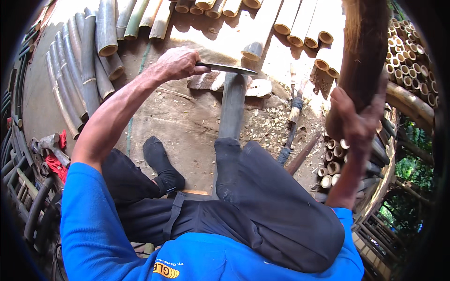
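Note:
My left hand (180,63) is closed round the handle of a long dark blade (227,69), which looks like a machete. The blade lies crosswise at the far end of a grey bamboo piece (233,105); whether it touches or has cut in, I cannot tell. One black-socked foot (227,159) presses on the bamboo's near end, while its far end rests by a pale, rough block (259,88). On the right, my right hand (357,112) grips a thick, dark wooden club (363,51), raised high and close to the camera. Its far end runs out of the picture.
Cut bamboo poles (89,65) lie at the far left, more along the back. Stacked bamboo tubes (408,61) stand at the right. Wood chips (267,124) and a stick with dark wrapping (294,112) lie on the ground. A red cloth (55,166) is at left.

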The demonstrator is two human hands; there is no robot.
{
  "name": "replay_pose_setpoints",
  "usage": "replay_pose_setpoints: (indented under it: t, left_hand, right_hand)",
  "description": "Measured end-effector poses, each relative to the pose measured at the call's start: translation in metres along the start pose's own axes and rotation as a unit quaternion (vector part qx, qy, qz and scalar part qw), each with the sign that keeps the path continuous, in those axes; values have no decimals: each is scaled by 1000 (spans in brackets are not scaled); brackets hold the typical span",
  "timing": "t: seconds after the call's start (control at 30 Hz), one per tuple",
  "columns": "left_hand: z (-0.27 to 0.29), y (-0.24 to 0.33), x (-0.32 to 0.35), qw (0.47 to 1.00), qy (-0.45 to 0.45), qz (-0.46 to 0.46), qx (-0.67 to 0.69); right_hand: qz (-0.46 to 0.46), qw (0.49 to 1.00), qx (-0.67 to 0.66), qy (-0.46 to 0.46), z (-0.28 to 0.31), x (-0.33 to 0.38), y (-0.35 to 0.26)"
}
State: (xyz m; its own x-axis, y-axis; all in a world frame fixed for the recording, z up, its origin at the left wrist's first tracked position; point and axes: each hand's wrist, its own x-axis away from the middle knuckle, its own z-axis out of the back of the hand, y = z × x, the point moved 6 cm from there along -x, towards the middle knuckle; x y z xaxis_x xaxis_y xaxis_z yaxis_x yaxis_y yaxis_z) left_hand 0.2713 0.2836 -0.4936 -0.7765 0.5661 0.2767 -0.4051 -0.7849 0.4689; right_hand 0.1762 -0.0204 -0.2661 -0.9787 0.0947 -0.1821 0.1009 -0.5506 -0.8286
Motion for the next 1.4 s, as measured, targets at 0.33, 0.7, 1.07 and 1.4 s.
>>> replay_pose_setpoints:
  t: [0.33,0.7,1.07,1.4]
  left_hand:
    - [1,-6,-14,998,-52,-13,-19]
    - [-4,-7,-16,998,-30,-53,-20]
    - [-14,-1,-24,996,-79,-39,20]
    - [-16,-10,-30,996,-62,-57,-16]
  right_hand:
    - [-120,979,115,-116,78,-103,-40]
    - [-119,922,158,-333,-15,-53,55]
    - [-92,918,261,-285,-79,16,109]
    - [54,995,-61,54,4,-39,-15]
